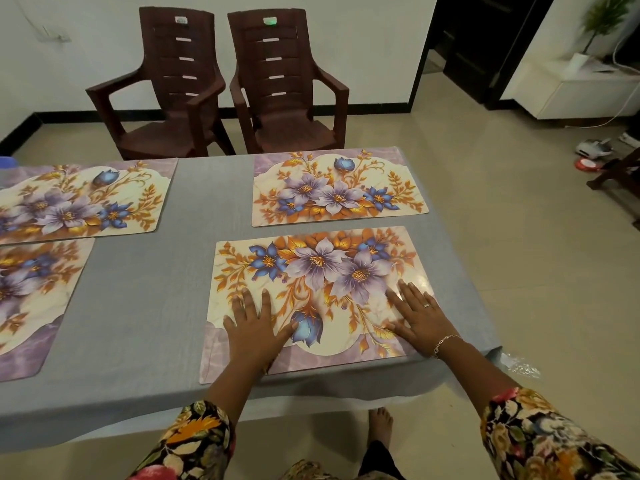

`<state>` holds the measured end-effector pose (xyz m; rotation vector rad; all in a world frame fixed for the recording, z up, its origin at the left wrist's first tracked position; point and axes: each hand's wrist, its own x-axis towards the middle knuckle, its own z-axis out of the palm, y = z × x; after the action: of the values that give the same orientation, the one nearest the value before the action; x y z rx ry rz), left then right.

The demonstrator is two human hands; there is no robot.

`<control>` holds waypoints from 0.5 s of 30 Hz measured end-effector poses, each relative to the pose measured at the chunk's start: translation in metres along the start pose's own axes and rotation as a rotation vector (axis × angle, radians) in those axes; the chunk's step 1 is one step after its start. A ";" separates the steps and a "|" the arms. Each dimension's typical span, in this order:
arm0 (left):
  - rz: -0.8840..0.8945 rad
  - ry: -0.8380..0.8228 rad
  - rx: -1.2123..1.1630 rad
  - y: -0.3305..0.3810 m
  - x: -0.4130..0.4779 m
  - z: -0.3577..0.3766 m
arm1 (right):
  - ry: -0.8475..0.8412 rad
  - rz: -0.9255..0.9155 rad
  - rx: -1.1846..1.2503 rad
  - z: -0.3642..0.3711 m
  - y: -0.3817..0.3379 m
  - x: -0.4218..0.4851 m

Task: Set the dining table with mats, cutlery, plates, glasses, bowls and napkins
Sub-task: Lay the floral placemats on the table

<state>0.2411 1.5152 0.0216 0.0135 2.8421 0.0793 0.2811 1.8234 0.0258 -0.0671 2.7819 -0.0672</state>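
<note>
On the near right mat [318, 265], by your edge of the table [156, 289], your left hand [254, 327] and right hand [420, 317] both lie palm-down, fingers spread, pressing on it and hiding bits of its print. Far right mat [337, 188] sits just beyond, fully in view; far left mat [79, 202] and near left mat [31, 299] run off the frame's left edge. Behind the table, left chair [176, 64] and right chair [277, 67] stand side by side, lower legs hidden by the tabletop.
</note>
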 end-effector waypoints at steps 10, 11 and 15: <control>-0.005 0.023 -0.054 -0.006 0.000 0.004 | 0.010 0.023 -0.003 0.003 -0.005 0.001; -0.005 0.021 -0.059 -0.005 -0.001 0.003 | 0.012 0.025 -0.007 0.003 -0.006 0.001; -0.009 0.014 -0.065 -0.010 -0.002 -0.002 | 0.010 0.028 -0.014 0.002 -0.012 0.002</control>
<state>0.2423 1.5050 0.0231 -0.0143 2.8515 0.1706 0.2805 1.8109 0.0243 -0.0321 2.7926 -0.0414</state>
